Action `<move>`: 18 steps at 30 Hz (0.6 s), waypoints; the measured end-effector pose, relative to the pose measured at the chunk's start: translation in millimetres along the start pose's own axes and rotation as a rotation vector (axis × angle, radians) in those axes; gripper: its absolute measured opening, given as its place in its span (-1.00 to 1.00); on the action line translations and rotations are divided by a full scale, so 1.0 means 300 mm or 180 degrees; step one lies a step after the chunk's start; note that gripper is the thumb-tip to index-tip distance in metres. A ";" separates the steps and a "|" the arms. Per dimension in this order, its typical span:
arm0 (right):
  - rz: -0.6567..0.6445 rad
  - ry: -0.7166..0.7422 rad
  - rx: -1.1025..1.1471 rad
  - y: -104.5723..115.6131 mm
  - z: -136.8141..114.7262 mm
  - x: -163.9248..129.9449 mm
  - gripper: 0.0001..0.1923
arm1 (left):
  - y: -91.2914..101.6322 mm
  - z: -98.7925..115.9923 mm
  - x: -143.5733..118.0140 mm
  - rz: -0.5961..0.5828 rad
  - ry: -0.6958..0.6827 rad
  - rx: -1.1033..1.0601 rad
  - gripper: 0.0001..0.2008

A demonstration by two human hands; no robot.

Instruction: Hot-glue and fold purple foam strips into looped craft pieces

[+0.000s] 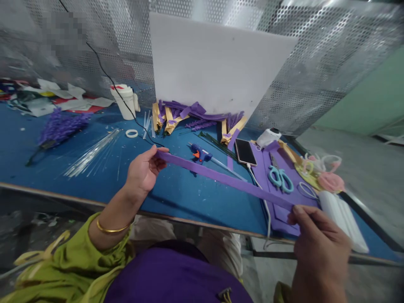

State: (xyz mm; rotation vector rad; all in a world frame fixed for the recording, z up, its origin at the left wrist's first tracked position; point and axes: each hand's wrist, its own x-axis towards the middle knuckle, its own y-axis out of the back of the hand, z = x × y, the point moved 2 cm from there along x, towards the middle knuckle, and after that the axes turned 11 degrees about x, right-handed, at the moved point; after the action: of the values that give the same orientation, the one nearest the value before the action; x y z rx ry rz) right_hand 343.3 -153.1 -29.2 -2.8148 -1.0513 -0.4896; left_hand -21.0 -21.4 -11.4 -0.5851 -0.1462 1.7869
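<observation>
A long purple strip (221,176), of paper or felt, is stretched between my two hands above the blue table. My left hand (143,170) pinches its left end between thumb and fingers. At the lower right, my right hand (318,231) grips the other end. Below the strip lies a blue glue gun (200,153) with a clear glue stick out of its back. Light-blue-handled scissors (280,179) rest on purple sheets (260,166), left of and beyond my right hand.
A phone (245,152) with a white cable lies at centre right. Small lavender bundles (172,120) lean by a white board (217,67). Clear strands (94,153), a tape roll (131,133), a white cup (124,101) and purple flowers (63,128) are on the left. A black cord hangs down.
</observation>
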 end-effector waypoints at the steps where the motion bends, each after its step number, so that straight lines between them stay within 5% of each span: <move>1: 0.0025 -0.0001 0.0190 -0.011 -0.002 -0.001 -0.76 | 0.003 0.004 0.006 0.0001 -0.0015 -0.0021 -0.69; 5: -0.0196 0.0074 0.0456 -0.080 -0.009 -0.016 -0.78 | -0.004 -0.007 0.012 -0.0238 -0.0333 -0.0380 -0.70; 9: -0.0708 -0.0023 0.0279 -0.175 -0.007 -0.060 -0.77 | -0.057 -0.089 -0.033 -0.0912 -0.0247 -0.0617 -0.64; 14: -0.1496 0.0049 0.0164 -0.277 -0.008 -0.114 -0.77 | -0.110 -0.205 -0.096 -0.1155 0.0166 -0.0088 -0.77; 18: -0.1627 0.0245 -0.0117 -0.306 0.001 -0.111 -0.76 | -0.118 -0.228 -0.112 -0.1275 0.0048 0.0322 -0.75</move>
State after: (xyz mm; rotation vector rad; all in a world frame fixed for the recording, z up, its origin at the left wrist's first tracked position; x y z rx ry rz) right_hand 259.9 -104.1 -42.3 -2.5095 -1.7627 -0.6554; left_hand 47.3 -55.6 -46.2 -0.4595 -0.1501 1.3925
